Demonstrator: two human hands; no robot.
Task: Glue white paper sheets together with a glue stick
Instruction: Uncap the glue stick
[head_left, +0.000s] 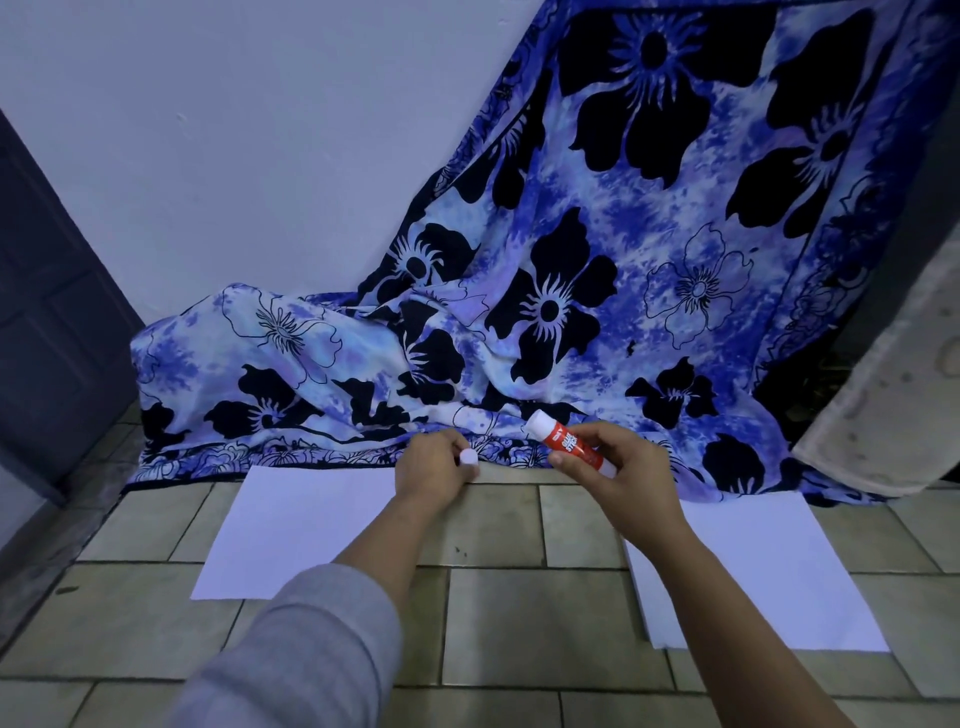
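Observation:
My right hand (621, 470) grips a red and white glue stick (563, 441), held tilted above the floor with its white uncapped end pointing up and left. My left hand (434, 470) pinches the small white cap (468, 457) a short way left of the stick. A single white paper sheet (291, 530) lies flat on the tiled floor under my left forearm. On the right, partly hidden by my right forearm, sits a thicker stack of white paper sheets (779, 577).
A blue floral cloth (597, 291) hangs down the wall and bunches on the floor just behind my hands. A dark door (47, 291) stands at the left. A grey slab edge (883, 395) leans in at the right. Beige floor tiles (535, 618) lie between the papers.

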